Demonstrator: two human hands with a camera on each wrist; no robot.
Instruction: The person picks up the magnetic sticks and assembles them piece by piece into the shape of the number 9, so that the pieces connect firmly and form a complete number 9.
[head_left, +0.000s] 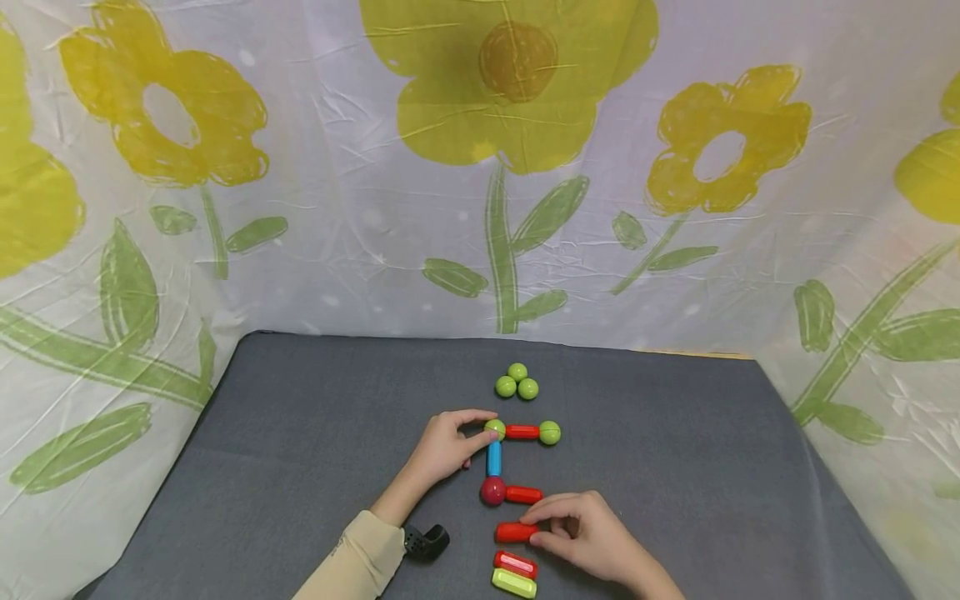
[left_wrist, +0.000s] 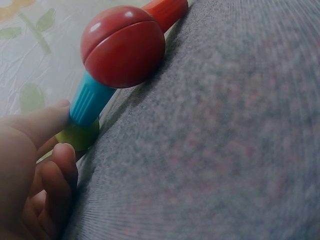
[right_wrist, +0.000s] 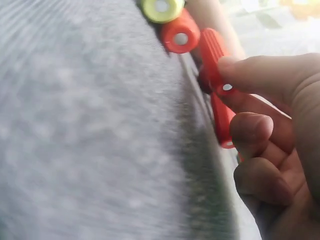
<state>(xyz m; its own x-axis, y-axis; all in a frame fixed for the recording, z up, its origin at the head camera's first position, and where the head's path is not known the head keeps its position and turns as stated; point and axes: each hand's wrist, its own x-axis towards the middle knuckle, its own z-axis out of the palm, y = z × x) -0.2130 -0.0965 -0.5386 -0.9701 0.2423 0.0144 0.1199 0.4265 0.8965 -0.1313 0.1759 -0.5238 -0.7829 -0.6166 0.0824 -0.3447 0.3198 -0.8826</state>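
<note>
My left hand point(head_left: 441, 446) pinches a green ball point(head_left: 498, 427) between thumb and fingers. From that ball a red rod point(head_left: 522, 432) runs right to another green ball point(head_left: 550, 433), and a blue rod point(head_left: 494, 459) runs down to a larger dark red ball point(head_left: 492, 491). A second red rod point(head_left: 524, 495) sticks out rightward from the red ball. Just below it, my right hand point(head_left: 588, 533) pinches a separate red rod point(head_left: 513, 532) by its right end. In the right wrist view, this held rod point(right_wrist: 212, 52) shows a silvery disc in its end.
Nearer me, a red rod point(head_left: 516, 564) and a yellow-green rod point(head_left: 514, 582) lie side by side on the dark grey cloth point(head_left: 300, 467). Three green balls point(head_left: 527, 389) sit clustered beyond the joined pieces. A flower-printed curtain point(head_left: 360, 250) stands behind the table.
</note>
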